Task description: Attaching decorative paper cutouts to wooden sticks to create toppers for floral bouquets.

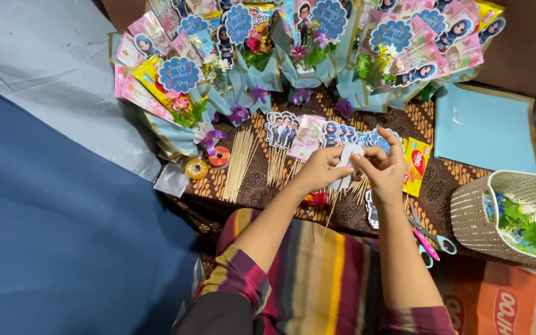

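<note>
My left hand (317, 169) and my right hand (384, 166) meet over a low table covered with brown patterned cloth (255, 186). Both pinch a small white paper cut-out (346, 160) on a thin wooden skewer that points down toward my lap. Just beyond my fingers lies a row of cartoon-figure cut-outs on sticks (305, 131). A loose pile of bare wooden skewers (241, 162) lies to the left of my left hand.
Several blue-wrapped snack bouquets (262, 56) stand along the far edge. Two tape rolls (209, 162) lie at the left, a yellow snack packet (415, 166) and pink-and-blue scissors (430, 241) at the right. A white woven basket (485, 217) holds green artificial flowers. Blue sheets (486, 127) lie at the far right.
</note>
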